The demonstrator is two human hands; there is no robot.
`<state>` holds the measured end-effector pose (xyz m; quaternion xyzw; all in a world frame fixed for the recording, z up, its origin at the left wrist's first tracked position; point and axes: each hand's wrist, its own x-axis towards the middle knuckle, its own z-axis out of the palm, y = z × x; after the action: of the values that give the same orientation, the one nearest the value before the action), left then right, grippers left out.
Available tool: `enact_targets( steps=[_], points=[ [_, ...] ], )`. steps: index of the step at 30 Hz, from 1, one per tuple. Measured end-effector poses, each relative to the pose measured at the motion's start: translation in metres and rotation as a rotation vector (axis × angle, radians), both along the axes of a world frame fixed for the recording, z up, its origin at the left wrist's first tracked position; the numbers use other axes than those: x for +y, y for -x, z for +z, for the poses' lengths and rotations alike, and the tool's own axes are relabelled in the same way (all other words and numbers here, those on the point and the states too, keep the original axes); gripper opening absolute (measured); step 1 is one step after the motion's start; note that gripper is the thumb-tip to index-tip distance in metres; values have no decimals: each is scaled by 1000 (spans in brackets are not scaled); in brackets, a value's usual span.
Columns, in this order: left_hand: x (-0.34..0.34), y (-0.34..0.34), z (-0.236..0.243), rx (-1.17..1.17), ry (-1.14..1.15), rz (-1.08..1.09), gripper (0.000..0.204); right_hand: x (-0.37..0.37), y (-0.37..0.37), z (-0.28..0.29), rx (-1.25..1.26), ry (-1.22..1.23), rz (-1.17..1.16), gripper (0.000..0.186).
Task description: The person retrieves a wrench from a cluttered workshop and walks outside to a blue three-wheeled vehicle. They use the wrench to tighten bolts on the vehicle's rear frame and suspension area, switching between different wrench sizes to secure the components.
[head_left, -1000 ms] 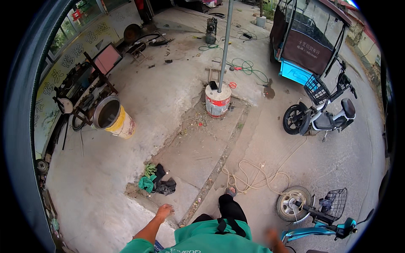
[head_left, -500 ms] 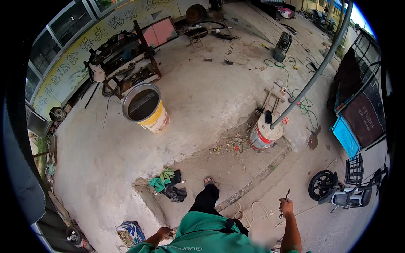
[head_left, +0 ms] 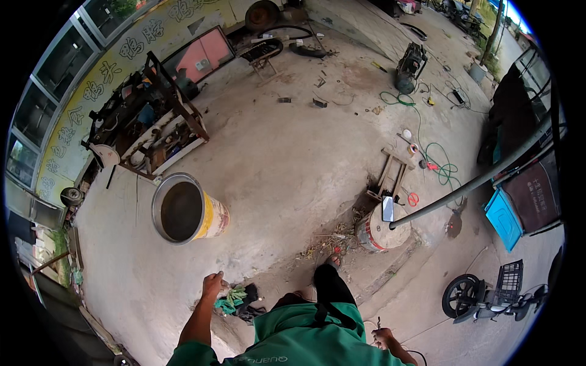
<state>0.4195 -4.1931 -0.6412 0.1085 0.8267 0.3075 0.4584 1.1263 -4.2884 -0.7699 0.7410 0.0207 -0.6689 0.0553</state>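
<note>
Left grip (head_left: 213, 284), seemingly released, nearer the yellow-and-white cylindrical bucket (head_left: 215, 217); right grip (head_left: 383, 337), grasping a slender dark tool (head_left: 378, 322), not yet applied.

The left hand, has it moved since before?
Yes: in this view the left hand was below the green cloth; now it's up and left of it, nearer the bucket.
</note>
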Motion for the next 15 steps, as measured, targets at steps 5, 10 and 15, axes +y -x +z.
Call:
enact_targets(
  steps=[5, 10, 15],
  points=[
    [-44, -52, -56, -313, 402, 53, 39, 240, -7, -85, -152, -320, 437, 27],
    [24, -100, -73, -425, 750, -102, 28, 565, 97, 35, -153, -751, 613, 37],
    [226, -52, -84, -494, 651, -273, 22, 751, 104, 54, -206, -943, 670, 34]
  ],
)
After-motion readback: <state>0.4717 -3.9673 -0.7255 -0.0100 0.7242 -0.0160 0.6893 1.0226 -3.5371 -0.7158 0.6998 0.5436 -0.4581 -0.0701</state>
